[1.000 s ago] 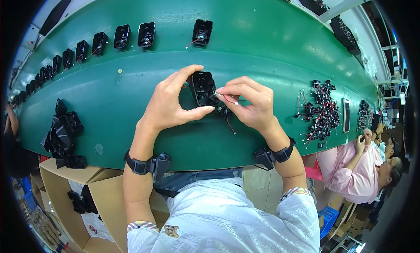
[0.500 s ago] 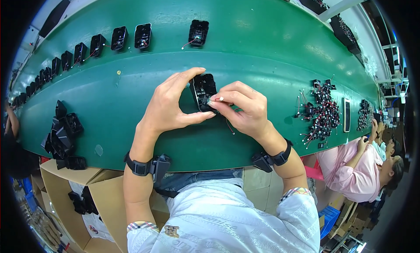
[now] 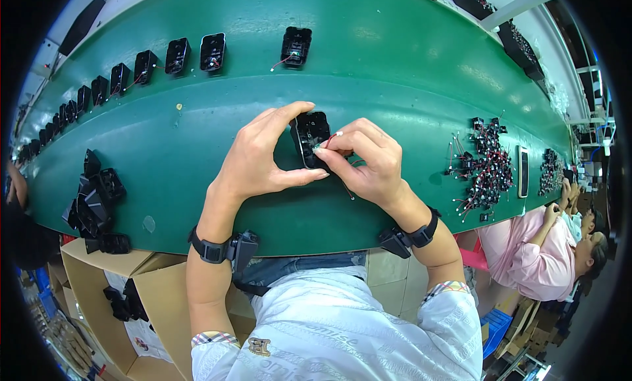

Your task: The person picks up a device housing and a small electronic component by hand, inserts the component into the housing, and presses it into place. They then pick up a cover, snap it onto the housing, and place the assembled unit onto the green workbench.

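Observation:
A black plastic housing (image 3: 311,127), its hollow side facing up, rests on the green table in front of me. My left hand (image 3: 260,154) grips it, with the fingers at its far end and the thumb at its near end. Over the housing's right side, my right hand (image 3: 365,157) pinches a small wired part. From those fingers sticks a red lead with a white connector (image 3: 338,135); other thin wires hang below the hand. The fingertips hide most of the part.
Beyond my hands lies another housing (image 3: 296,46) with a wired part inside; a row of housings (image 3: 178,56) curves off left. A pile of wired parts (image 3: 486,167) and a phone (image 3: 523,172) lie right. Loose black housings (image 3: 92,200) sit left above a cardboard box (image 3: 164,315). Co-workers sit right.
My right fingertips have shifted slightly inside the housing, and the white connector now points further up and right. The housing has moved a little to the right in my left hand.

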A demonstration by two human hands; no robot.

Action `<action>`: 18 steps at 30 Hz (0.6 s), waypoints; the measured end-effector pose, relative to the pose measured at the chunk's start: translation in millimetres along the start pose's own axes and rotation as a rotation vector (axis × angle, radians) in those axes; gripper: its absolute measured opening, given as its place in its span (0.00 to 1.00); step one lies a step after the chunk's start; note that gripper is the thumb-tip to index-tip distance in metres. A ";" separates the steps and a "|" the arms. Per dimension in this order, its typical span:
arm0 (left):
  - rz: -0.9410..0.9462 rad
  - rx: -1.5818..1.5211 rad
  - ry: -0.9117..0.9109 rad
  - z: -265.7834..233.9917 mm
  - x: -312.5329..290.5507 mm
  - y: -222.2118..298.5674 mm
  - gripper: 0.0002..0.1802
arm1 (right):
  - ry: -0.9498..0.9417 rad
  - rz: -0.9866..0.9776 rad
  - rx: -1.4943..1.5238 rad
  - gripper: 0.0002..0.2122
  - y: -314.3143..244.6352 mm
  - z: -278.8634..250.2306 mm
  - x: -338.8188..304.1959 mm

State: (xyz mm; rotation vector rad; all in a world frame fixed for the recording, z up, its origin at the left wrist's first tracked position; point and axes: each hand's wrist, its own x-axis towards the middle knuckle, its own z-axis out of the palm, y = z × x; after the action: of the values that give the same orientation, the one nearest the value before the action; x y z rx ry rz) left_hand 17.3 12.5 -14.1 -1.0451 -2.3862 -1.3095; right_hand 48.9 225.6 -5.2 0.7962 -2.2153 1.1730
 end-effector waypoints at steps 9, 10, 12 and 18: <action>-0.018 0.050 -0.012 -0.8 -0.9 -1.1 0.48 | -0.037 0.084 -0.014 0.09 -0.9 3.0 -4.7; -0.019 0.050 -0.013 -0.4 -1.0 -1.1 0.48 | -0.048 0.101 -0.024 0.08 -1.0 3.2 -4.9; -0.021 0.041 -0.018 0.4 -1.2 -1.0 0.48 | -0.062 0.085 -0.027 0.08 -0.2 1.0 -3.8; -0.032 0.028 -0.047 0.3 -2.0 0.2 0.49 | -0.122 0.017 0.026 0.08 3.5 -2.7 2.0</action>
State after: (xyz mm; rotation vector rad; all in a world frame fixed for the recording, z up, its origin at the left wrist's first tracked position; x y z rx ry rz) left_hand 18.9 11.9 -15.2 -1.0456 -2.4586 -1.2712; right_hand 45.5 229.0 -4.4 0.8832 -2.3138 1.1923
